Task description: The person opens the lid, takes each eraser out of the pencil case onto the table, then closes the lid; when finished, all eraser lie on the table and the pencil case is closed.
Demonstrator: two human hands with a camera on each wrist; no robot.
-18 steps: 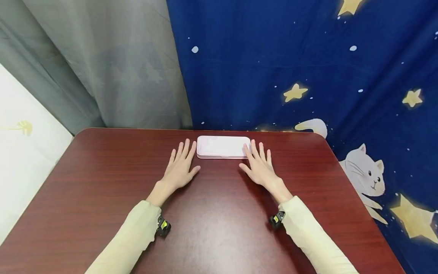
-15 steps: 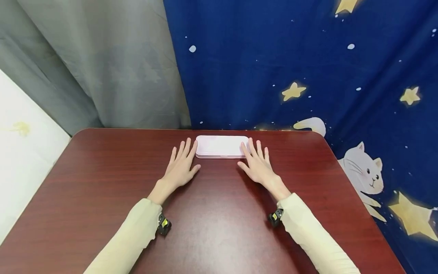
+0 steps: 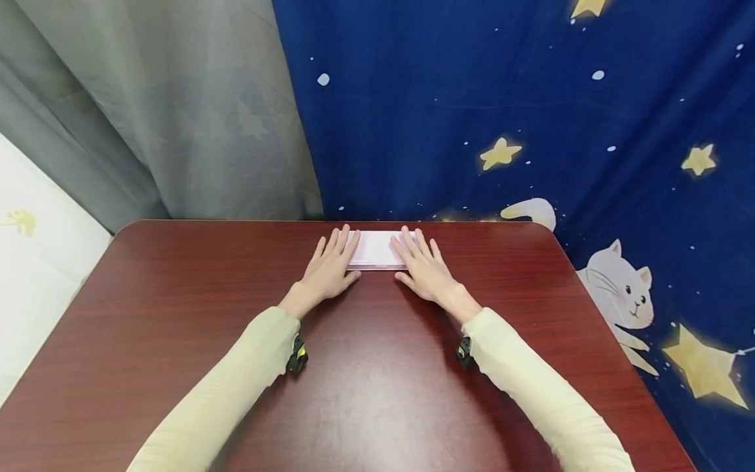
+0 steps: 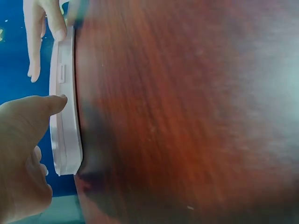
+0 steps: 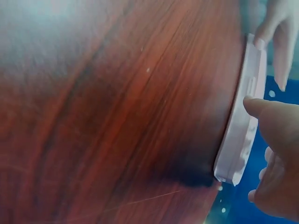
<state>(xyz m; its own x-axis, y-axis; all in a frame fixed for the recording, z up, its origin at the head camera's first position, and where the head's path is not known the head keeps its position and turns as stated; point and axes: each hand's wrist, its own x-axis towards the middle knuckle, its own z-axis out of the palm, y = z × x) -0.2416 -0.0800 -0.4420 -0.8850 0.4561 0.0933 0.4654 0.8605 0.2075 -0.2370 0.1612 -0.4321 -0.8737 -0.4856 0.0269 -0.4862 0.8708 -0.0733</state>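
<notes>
A pale pink, flat rectangular case (image 3: 375, 250) lies closed near the table's far edge, its clasp side toward the person. My left hand (image 3: 328, 267) lies over its left end, fingers straight and spread. Over the right end is my right hand (image 3: 427, 269), also with spread, straight fingers. Both thumbs point inward along the near side. In the left wrist view, the left thumb is at the front wall of the case (image 4: 69, 135). The right wrist view has the right thumb beside the clasp on the case's front (image 5: 237, 135).
The dark red wooden table (image 3: 377, 367) has rounded far corners. Behind it hang a grey curtain (image 3: 206, 118) and a blue curtain (image 3: 413, 118) with stars and a white cat. A white surface (image 3: 35, 262) stands at the left. Each wrist carries a small black camera.
Both hands have moved inward and slightly away from the person, from the ends of the case to over its top. The head view has shifted slightly.
</notes>
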